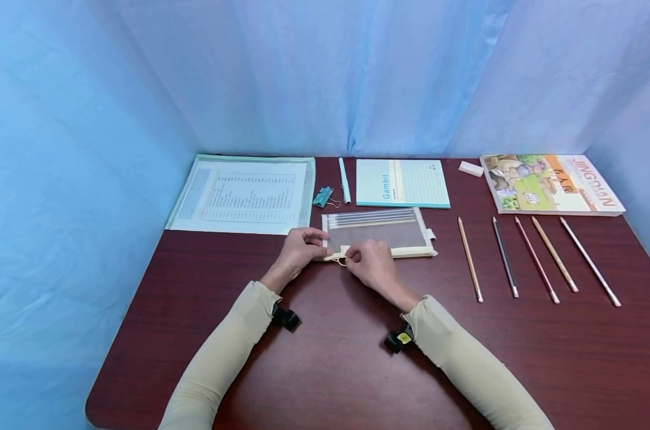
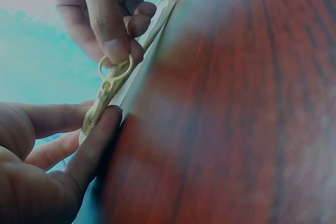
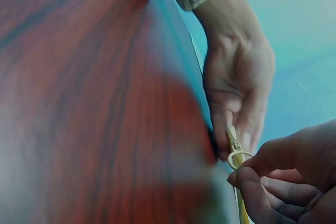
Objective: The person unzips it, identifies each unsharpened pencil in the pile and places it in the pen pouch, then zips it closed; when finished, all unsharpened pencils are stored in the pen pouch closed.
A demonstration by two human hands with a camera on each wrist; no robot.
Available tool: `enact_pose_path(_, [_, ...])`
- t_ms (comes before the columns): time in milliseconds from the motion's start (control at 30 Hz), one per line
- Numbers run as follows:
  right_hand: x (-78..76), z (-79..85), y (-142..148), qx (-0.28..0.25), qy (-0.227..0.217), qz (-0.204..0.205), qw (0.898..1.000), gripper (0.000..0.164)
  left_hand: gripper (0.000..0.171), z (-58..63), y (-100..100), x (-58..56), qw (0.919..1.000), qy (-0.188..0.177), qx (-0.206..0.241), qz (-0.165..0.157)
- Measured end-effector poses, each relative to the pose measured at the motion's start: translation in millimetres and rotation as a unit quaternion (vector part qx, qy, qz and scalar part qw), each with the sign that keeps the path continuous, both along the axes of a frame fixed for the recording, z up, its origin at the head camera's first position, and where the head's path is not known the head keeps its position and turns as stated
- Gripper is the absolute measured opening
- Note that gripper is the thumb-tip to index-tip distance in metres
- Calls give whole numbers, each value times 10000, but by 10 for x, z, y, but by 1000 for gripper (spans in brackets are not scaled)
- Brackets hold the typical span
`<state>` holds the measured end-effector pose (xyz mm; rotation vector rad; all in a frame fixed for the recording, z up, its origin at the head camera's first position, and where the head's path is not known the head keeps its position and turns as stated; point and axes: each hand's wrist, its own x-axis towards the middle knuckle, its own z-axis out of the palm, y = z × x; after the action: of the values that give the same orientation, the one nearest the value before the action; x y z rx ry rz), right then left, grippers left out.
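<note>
A see-through mesh pencil case [image 1: 378, 230] with cream edging lies on the table, several slim pencil-like sticks showing inside near its far side. My left hand [image 1: 298, 254] pinches the case's near left corner, thumb on one side and fingers on the other. With thumb and index finger my right hand [image 1: 374, 266] pinches the ring-shaped zipper pull [image 2: 114, 69]. The pull stands close to the left fingertips, at the left end of the zipper. In the right wrist view the ring [image 3: 240, 159] shows between both hands.
Several pencils [image 1: 542, 257] lie spread at the right. Along the back are a document folder [image 1: 244, 194], a teal binder clip [image 1: 323, 196], a pen [image 1: 344, 180], a notebook [image 1: 402, 183], an eraser [image 1: 471, 169] and a picture-covered book [image 1: 553, 184]. Blue curtains [image 1: 303, 77] hang behind the table.
</note>
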<state>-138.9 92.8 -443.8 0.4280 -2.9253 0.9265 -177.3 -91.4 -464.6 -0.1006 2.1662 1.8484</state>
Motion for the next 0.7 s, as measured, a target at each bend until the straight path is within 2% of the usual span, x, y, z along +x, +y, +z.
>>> enact_pose_path(300, [-42,15,388,-20,-152,-297,9994,11,32,10,-13,3,9999,55,-96,-39])
enact_pose_path(500, [-33,-4,627,98,-76,-363,9993,10,32,22,-16,11,9998,22,-163,-70])
enact_pose_path(700, [-12,0,885,369,66,-690,9969,9,32,14,-12,9,9998,0,-149,-112])
